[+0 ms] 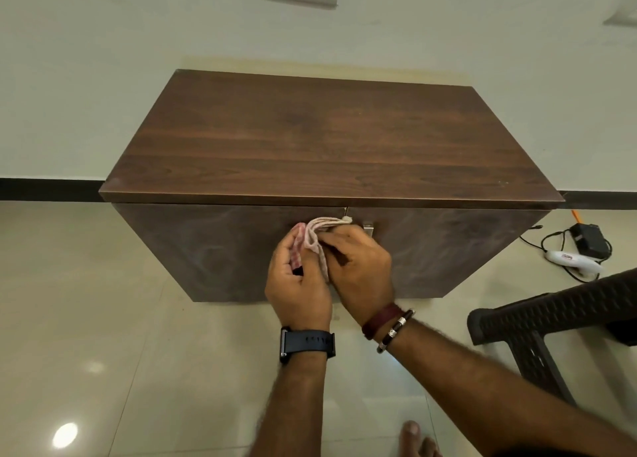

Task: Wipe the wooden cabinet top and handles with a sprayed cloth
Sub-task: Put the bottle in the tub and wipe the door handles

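Working at the cabinet [331,139] front, both hands hold one pink cloth [315,239] just under the top's front edge, where the two doors meet. The left hand [298,280] has its fingers curled round the bunched lower part of the cloth, apparently to keep slack out of the way. The right hand [358,267] pinches the upper folds and presses them toward the door seam, where one handle appears to sit beneath the cloth; this cannot be confirmed. A second metal handle [368,229] stands bare just beside the right knuckles, touched by nothing. The top itself carries nothing. Judgement: the handle stage is in hand, with the bare handle likely outstanding. Off to the right, on the floor, lie a black adapter [589,239] with cable and a dark chair [551,322].
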